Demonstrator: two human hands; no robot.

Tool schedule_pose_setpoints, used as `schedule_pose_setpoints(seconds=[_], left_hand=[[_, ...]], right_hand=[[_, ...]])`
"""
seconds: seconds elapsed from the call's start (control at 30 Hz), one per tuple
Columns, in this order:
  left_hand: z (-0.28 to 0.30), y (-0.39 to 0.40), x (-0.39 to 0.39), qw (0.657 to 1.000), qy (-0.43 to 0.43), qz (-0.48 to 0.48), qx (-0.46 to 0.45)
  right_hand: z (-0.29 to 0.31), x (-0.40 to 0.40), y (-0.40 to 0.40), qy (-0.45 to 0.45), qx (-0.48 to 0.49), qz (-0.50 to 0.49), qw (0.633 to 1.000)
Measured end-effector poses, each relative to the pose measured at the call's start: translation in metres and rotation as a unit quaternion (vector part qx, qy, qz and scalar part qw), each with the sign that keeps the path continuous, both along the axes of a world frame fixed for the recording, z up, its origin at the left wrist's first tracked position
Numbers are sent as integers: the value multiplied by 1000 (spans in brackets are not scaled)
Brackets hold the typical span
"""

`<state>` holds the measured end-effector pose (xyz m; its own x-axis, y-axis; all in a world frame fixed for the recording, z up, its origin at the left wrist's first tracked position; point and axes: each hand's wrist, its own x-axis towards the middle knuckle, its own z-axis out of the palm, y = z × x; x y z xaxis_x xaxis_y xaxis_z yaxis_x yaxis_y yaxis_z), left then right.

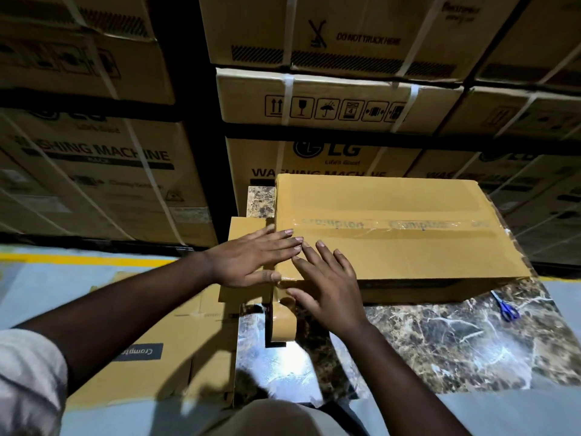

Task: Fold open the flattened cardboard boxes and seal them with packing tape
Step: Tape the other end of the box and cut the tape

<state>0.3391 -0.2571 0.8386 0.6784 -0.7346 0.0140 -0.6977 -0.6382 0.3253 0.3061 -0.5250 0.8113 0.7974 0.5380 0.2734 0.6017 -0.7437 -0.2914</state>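
Where 2 flat hands (251, 259) press: box (408, 247).

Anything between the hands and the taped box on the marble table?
Nothing visible. Both hands are already on the brown cardboard box: the left hand lies flat at its left end near the clear printed tape strip, the right hand presses its near left corner. The blue-handled scissors lie well aside on the marble table.

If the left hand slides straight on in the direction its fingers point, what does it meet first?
The left hand lies flat on the box, fingers pointing right along the top. Next in line is probably the right hand, whose fingertips almost touch it.
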Motion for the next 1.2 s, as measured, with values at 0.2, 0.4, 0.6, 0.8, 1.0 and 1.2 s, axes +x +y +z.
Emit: schedule_pose_setpoints(seconds=[0.2, 0.4, 0.6, 0.8, 1.0, 1.2], left_hand=[[5, -64, -21, 987, -18, 155, -48], [3, -173, 2, 969, 3, 241, 47], [3, -308, 44, 972, 21, 233, 21], [0, -412, 81, 977, -2, 212, -8], [-8, -442, 91, 966, -31, 251, -58], [-7, -442, 88, 956, -44, 277, -82]], right_hand=[[11, 15, -51, 12, 51, -34, 998], [10, 39, -174, 33, -29, -50, 998], [-1, 56, -298, 17, 88, -117, 989], [-20, 38, -362, -55, 225, -158, 960], [-74, 77, -467, 141, 190, -410, 881], [-126, 106, -524, 254, -5, -385, 887]])
